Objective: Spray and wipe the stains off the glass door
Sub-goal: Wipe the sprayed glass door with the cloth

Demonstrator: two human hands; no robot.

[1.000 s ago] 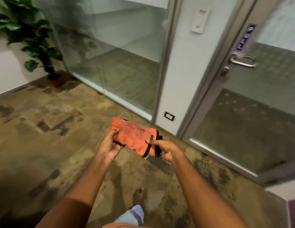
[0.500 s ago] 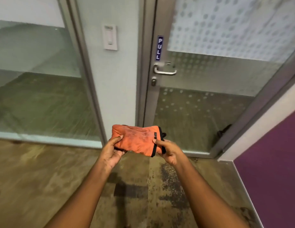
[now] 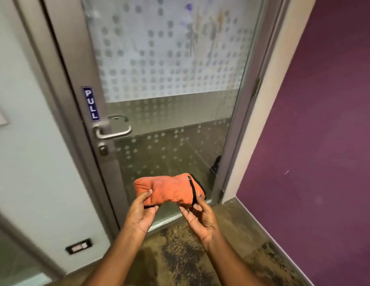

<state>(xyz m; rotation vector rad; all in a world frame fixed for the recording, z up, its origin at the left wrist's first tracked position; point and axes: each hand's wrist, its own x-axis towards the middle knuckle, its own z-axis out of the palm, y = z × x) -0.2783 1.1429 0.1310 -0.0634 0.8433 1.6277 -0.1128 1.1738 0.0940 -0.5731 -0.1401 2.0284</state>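
- In front of the glass door (image 3: pixel 171 83), I held a folded orange cloth (image 3: pixel 169 190) between both hands at about chest height, low in my view toward 6 o'clock.
- My left hand (image 3: pixel 141 211) was closed on the cloth's left end, thumb on top and fingers curled beneath it.
- My right hand (image 3: pixel 200 215) pinched the cloth's right end, where a black trim (image 3: pixel 193 188) ran along the edge; its fingers were only loosely bent, the palm turned up.
- The door stood shut, filling the view from 10 to 1 o'clock, its upper pane frosted with a pattern of dots.
- Stains (image 3: pixel 200 25) marked the glass near 12 o'clock: orange-brown drips running down, and purple blotches just to their left.
- A metal lever handle (image 3: pixel 114 131) sat on the door's left stile at about 9 o'clock from the cloth, with a keyhole (image 3: pixel 102 150) just below it.
- A blue sign reading PULL (image 3: pixel 91 104) was fixed upright just above the handle.
- A purple wall (image 3: pixel 324 141) ran along my 3 o'clock side.
- A pale wall (image 3: pixel 25 141) lay at 9 o'clock, with a small socket plate (image 3: pixel 78 246) low on it near 7 o'clock.
- The patterned carpet (image 3: pixel 180 254) lay under my forearms.
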